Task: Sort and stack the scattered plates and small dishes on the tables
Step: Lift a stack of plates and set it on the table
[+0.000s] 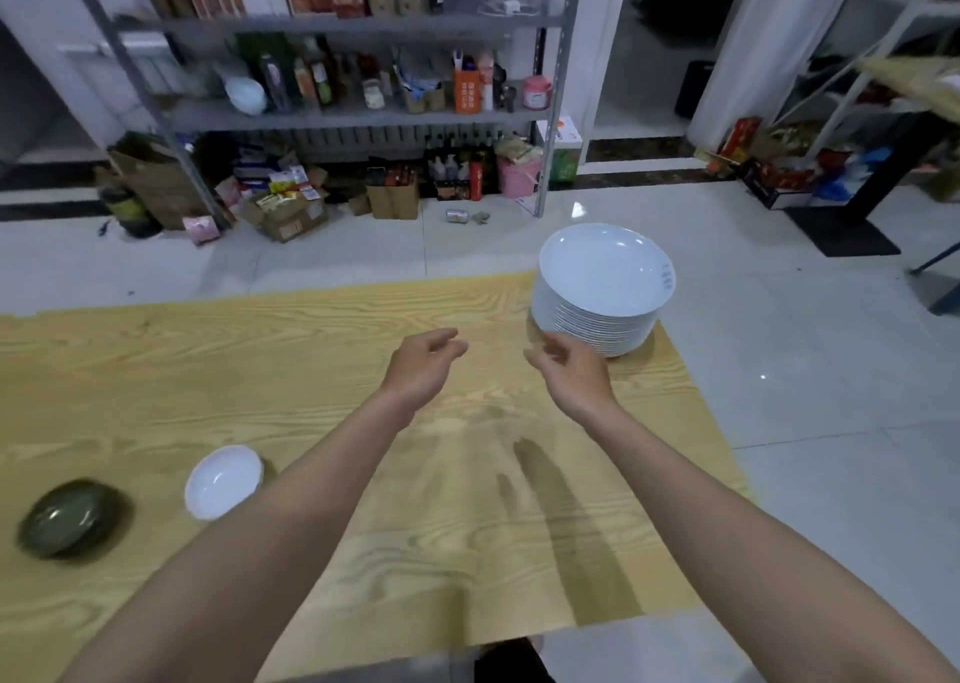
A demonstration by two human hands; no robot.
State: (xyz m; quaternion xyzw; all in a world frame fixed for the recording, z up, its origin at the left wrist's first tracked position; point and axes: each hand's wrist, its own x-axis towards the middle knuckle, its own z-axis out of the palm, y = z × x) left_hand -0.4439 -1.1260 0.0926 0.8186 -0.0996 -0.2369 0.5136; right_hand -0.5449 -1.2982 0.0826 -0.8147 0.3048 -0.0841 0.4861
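A tall stack of white plates [605, 287] stands at the far right corner of the wooden table [311, 349]. My right hand [574, 370] hovers just in front of the stack, fingers loosely curled, holding nothing. My left hand [423, 365] hangs over the table to its left, also relaxed and empty. A small white dish [223, 482] lies near the front left. Beside it, further left, sits a dark green bowl [70, 518].
Beyond the table a metal shelf rack [353, 110] holds bottles and boxes, with cartons and bags on the tiled floor [779, 370] below. A black table base [852, 225] stands at the right. The table's right edge runs close to the plate stack.
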